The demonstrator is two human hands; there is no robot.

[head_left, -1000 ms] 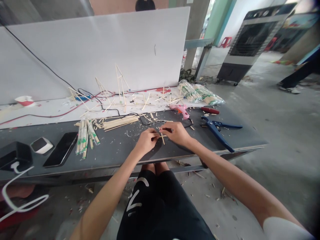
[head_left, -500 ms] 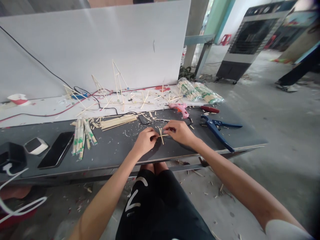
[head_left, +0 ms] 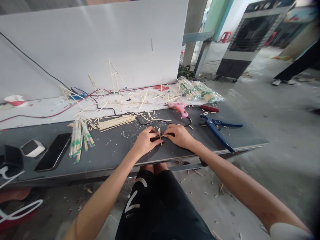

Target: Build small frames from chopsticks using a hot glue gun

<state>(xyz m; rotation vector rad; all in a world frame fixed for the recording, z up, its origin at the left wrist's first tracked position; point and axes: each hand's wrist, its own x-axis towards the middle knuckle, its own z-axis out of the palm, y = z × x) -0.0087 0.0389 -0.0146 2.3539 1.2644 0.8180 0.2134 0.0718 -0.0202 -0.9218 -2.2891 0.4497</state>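
Between my hands is a small cross of wooden sticks [head_left: 160, 136], close over the grey table [head_left: 120, 150]. My left hand [head_left: 147, 139] pinches the left end of its crosswise stick between thumb and fingers. On the other end, my right hand [head_left: 178, 135] has its thumb and fingertips closed. Just behind my hands lies a pink glue gun [head_left: 180, 109]. A pile of loose wooden sticks [head_left: 116, 122] lies to the left, and blue-handled cutters [head_left: 217, 131] rest to the right of my right hand.
Wrapped chopsticks [head_left: 79, 138], a black phone [head_left: 53, 151] and a white device [head_left: 33, 148] occupy the left side. Stick frames [head_left: 116, 83] stand along the back by the white panel [head_left: 95, 46]. A red-handled tool [head_left: 209, 108] and bagged chopsticks [head_left: 197, 90] lie back right. A person's legs [head_left: 297, 63] show far right.
My fingers have closed on the ends of the crosswise stick. The cross is tilted from its flatter position, and my right hand has come slightly lower. The view has shifted a little.
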